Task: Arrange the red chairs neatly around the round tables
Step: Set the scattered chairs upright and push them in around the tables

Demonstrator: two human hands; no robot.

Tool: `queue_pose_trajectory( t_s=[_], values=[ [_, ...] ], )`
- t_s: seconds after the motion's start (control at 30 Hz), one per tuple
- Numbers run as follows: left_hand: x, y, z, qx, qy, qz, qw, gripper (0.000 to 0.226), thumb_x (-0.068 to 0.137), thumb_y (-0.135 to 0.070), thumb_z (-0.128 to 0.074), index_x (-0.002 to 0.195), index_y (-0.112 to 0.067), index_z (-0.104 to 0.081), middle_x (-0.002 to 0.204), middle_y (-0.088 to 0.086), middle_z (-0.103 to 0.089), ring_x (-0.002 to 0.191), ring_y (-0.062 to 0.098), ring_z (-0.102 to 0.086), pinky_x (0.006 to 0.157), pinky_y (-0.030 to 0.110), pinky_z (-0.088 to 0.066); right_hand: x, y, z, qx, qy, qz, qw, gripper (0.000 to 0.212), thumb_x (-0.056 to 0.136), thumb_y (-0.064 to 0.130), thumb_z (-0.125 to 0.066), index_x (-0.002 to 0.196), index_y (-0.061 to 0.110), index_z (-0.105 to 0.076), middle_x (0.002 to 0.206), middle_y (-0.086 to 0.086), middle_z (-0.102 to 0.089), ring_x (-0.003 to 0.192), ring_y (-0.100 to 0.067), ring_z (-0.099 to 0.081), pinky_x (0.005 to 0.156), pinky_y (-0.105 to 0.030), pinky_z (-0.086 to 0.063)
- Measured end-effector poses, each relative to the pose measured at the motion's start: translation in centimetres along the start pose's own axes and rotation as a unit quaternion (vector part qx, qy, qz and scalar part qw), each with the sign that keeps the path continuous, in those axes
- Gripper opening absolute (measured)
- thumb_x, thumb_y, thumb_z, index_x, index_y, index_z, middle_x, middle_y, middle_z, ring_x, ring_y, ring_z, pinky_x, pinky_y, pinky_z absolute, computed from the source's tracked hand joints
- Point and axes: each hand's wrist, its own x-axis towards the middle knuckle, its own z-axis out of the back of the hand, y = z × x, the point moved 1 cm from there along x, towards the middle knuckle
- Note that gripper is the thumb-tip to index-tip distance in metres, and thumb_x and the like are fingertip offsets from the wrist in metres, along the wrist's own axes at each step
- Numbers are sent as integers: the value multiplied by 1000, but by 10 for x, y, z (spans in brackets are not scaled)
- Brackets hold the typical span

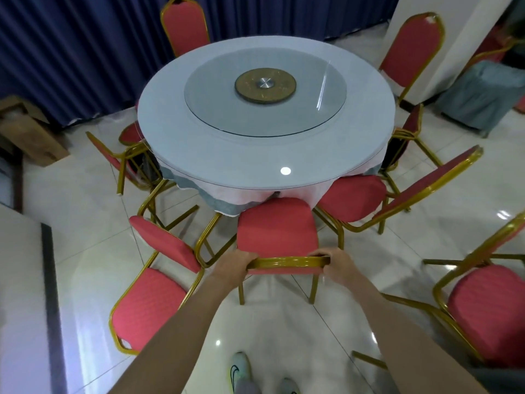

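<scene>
Left hand point(235, 269), right hand point(338, 265) tight around top rail of red chair point(275, 226), seat at tablecloth point(224, 205) hem.

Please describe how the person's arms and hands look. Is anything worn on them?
The left hand and right hand are bare, without gloves. No ring, watch or bracelet shows. Both forearms are uncovered; no sleeve shows on them.

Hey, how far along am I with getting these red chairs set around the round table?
Looks done: the far chair sits at the round table. In hand: left hand and right hand grip the near chair's back rail. Left: the lower-left chair and lower-right chair stand away, unaligned.
</scene>
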Motion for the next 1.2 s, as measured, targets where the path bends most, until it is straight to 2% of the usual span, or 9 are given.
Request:
queue_pose_trajectory(
  t_s=[0.1, 0.3, 0.37, 0.43, 0.57, 0.67, 0.87, 1.1, 1.2],
  values=[
    [10, 3, 0, -5, 7, -8, 1000, 10, 96, -8, -58, 96, -16, -64, 91, 1, -64, 87, 21, -61, 71, 28, -39, 16, -10, 3, -25, 13, 1, 1000, 67, 84, 1, -63, 91, 68, -63, 91, 37, -67, 102, 0, -65, 98, -44, -53],
    [10, 6, -3, -51, -12, 26, 998, 23, 89, -7, -65, 83, -27, -55, 84, -3, -62, 84, 19, -62, 69, 28, -45, 17, -14, 6, -52, 19, 24, 998, 62, 84, 13, -66, 93, 74, -53, 94, 29, -66, 101, -7, -65, 98, -49, -51],
    [3, 11, -3, -93, -8, 42, 995, 26, 89, -10, -67, 86, -33, -55, 88, -6, -62, 84, 15, -61, 68, 25, -43, 12, -3, 10, -54, 39, 17, 998, 52, 82, 18, -69, 95, 67, -56, 95, 24, -67, 100, -9, -66, 97, -47, -52],
    [-8, 18, -1, -128, -2, 53, 990, 27, 89, -13, -68, 99, -37, -61, 97, -8, -64, 90, 11, -62, 75, 27, -51, 4, 18, 18, -47, 61, 8, 997, 39, 81, 22, -71, 103, 53, -63, 98, 20, -68, 102, -12, -66, 98, -44, -53],
    [-35, 28, 3, -197, -34, 53, 978, 41, 91, -7, -70, 126, -27, -66, 112, -11, -66, 102, 4, -64, 88, 25, -56, -11, 61, 27, -29, 77, 63, 995, 37, 86, 25, -73, 120, 38, -65, 106, 17, -64, 104, -10, -62, 99, -38, -52],
    [-67, 37, 5, -202, -59, 81, 974, 26, 96, -6, -65, 119, -19, -70, 109, -11, -65, 98, 0, -62, 86, 13, -50, -18, 98, 21, -13, 64, 132, 989, 34, 88, 19, -73, 118, 35, -68, 101, 23, -64, 99, -2, -62, 95, -32, -53],
    [-136, 95, -4, -203, -60, 147, 966, 20, 95, -12, -65, 108, -24, -74, 104, -7, -73, 93, 12, -68, 86, 37, -58, -18, 171, -11, 21, 50, 176, 983, 28, 90, 16, -66, 107, 36, -75, 104, 22, -72, 98, 4, -66, 93, -30, -56],
    [-222, 188, -1, -272, -92, 210, 934, 30, 96, -4, -60, 96, -32, -71, 99, -8, -72, 96, 15, -69, 86, 31, -56, -5, 277, -94, 6, 114, 197, 974, 23, 92, 18, -62, 97, 36, -75, 93, 18, -76, 90, 0, -71, 88, -36, -59],
    [-266, 236, -1, -316, -120, 244, 909, 32, 95, -1, -58, 94, -29, -72, 91, -11, -71, 88, 9, -68, 81, 27, -53, -6, 330, -139, 12, 159, 180, 971, 23, 93, 15, -63, 98, 33, -77, 93, 15, -77, 89, -1, -71, 85, -28, -58]
  ],
)
